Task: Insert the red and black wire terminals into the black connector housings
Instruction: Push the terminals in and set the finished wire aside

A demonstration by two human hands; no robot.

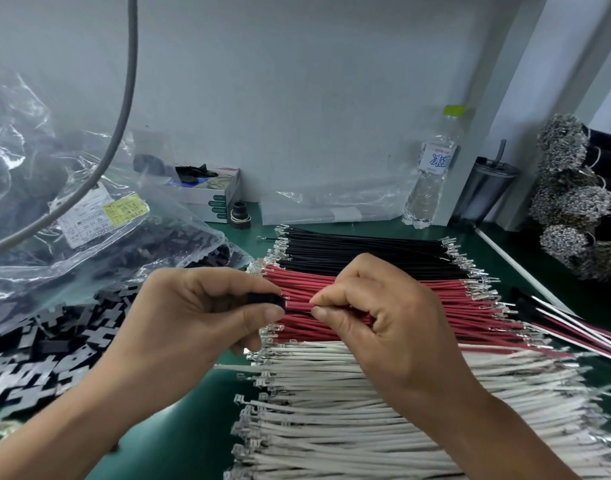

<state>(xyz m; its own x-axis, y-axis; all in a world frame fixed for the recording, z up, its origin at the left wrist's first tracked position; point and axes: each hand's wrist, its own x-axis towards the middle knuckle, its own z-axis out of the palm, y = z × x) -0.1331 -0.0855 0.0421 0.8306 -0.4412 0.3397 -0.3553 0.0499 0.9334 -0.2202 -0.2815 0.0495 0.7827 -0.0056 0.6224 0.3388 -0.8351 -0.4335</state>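
Note:
My left hand [200, 317] pinches a small black connector housing [264, 300] between thumb and forefinger. My right hand [383, 317] pinches a black wire [297, 310] just right of the housing, its end meeting the housing's face. Both hands hover above a flat stack of cut wires with metal terminals: black wires [359, 251] at the back, red wires [453, 306] in the middle, white wires [349, 410] nearest me. Loose black housings [54, 351] lie heaped at the left.
Clear plastic bags of black parts [99, 237] spill over the left of the green bench. Finished red, black and white leads [574, 327] lie at the right. A water bottle [432, 168], a dark tumbler [491, 188], a small box [210, 195] and terminal bundles [574, 202] stand behind.

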